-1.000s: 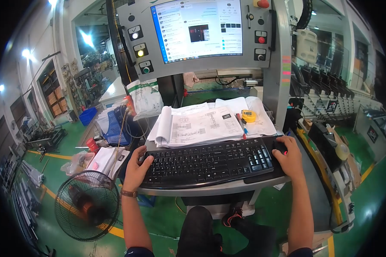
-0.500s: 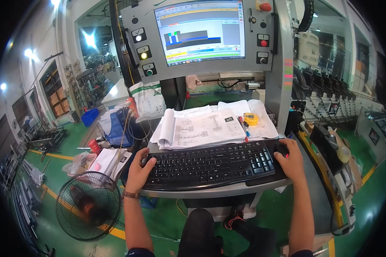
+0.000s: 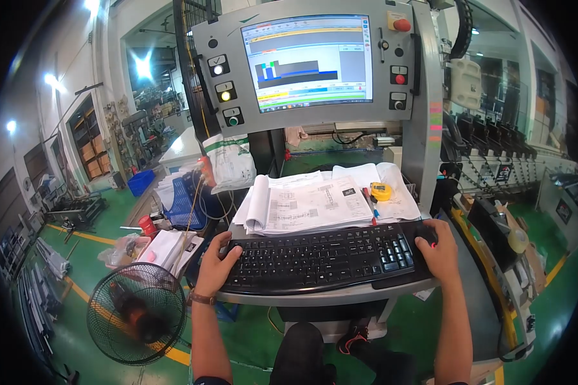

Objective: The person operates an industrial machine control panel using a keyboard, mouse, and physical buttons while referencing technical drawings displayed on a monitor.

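Black keyboard: along the desk's front edge, papers just behind it.
Left hand: fingers loosely spread, resting on the keyboard's left end, gripping nothing.
Right hand: cupped around the mouse at the desk's right edge.
Tape: yellow, on the papers.

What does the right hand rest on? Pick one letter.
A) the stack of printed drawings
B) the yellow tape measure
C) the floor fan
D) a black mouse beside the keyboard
D: the right hand covers a black mouse at the right end of the keyboard, while the yellow tape measure lies apart on the printed drawings.
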Demonstrator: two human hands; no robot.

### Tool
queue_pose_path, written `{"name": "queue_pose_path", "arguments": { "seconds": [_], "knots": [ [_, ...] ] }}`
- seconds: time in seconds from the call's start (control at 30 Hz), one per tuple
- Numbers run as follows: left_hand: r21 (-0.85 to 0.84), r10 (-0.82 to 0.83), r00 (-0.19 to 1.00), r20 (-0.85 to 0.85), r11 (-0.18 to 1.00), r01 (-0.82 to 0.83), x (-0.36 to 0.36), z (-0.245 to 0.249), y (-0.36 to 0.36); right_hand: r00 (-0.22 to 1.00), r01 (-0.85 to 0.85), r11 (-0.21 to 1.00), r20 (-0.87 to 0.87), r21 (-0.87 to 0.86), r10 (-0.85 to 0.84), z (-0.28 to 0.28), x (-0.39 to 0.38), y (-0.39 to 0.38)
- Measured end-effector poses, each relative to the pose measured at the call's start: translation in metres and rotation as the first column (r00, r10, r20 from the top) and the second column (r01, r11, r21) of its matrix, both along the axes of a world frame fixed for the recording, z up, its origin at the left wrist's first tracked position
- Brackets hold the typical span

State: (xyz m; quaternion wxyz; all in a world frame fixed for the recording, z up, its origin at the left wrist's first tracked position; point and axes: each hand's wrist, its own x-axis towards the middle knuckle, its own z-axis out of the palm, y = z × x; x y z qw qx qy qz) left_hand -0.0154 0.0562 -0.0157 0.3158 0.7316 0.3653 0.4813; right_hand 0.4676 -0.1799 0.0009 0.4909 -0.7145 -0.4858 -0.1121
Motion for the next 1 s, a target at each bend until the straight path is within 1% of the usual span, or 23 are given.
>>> {"name": "queue_pose_path", "arguments": {
  "seconds": [0.17,0.27,0.47,0.57,0.67,0.77,1.0],
  "knots": [
    [0.023,0.005,1.0,-0.027,1.0,-0.005,-0.0028,-0.0051,0.005,1.0,0.012,0.999,0.019,-0.039,-0.011,0.0035,-0.003,-0.0034],
    [0.015,0.003,1.0,-0.022,1.0,-0.003,-0.0013,-0.002,0.0016,0.999,-0.014,0.999,0.04,-0.039,0.016,-0.0011,0.0021,-0.0019],
    [0.022,0.007,0.999,-0.035,1.0,-0.006,-0.0014,-0.0027,0.0021,0.999,-0.033,0.996,-0.007,-0.078,0.033,0.0046,-0.0038,0.0],
    [0.018,0.019,0.999,-0.049,1.0,-0.019,-0.0022,-0.0033,0.0032,0.998,-0.056,0.995,0.03,-0.077,0.058,-0.0002,0.0015,0.0034],
    [0.014,0.024,0.998,-0.052,1.0,-0.023,-0.0013,-0.0011,0.0006,0.998,-0.069,0.994,0.002,-0.087,0.069,0.0027,-0.0016,0.0024],
    [0.007,0.018,0.999,-0.043,1.0,-0.018,-0.001,0.0003,-0.0016,0.996,-0.073,0.994,0.042,-0.087,0.077,-0.0004,0.0016,0.0035],
    [0.006,0.017,0.999,-0.047,1.0,-0.017,-0.0011,0.0,-0.0013,0.996,-0.06,0.992,0.053,-0.11,0.067,-0.0028,0.0043,0.0052]
  ]
}}
